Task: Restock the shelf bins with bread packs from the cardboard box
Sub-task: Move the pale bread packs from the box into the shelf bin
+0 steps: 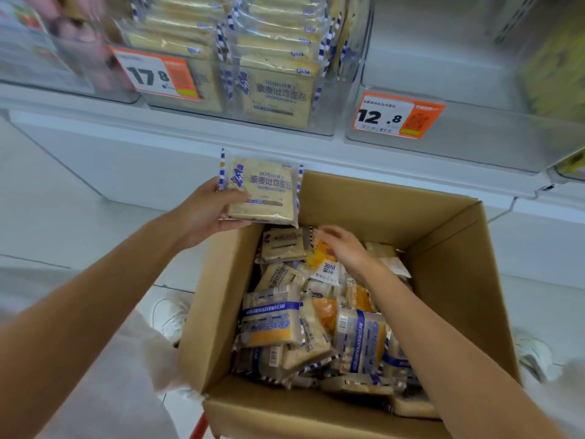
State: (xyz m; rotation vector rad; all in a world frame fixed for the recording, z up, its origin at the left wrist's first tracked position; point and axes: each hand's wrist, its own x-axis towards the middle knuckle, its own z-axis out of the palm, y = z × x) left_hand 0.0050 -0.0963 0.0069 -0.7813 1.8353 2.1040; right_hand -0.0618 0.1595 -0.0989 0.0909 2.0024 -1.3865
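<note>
Cardboard box [364, 198] sat below the shelf bin [285, 122]. Left grip [207, 207] clasped one bread pack [262, 188] above its rim; right grip [345, 248], fingers slack, hung over packs [272, 318] inside. Slick wrapper could slip on lifting.

A: The right hand [343, 248] in the cardboard box [221, 312]: gripping anything?
B: Its fingertips [326, 232] blur; cannot tell. The forearm hides packs [361, 340] beneath it.
A: The left hand [205, 210]?
B: Fingers vanish behind its bread pack [262, 188].
A: Top left?
B: Pink packets [72, 33], smeared. The price tag [397, 117] has small print too fine to read. The bottom edge cuts off the box's near wall.
</note>
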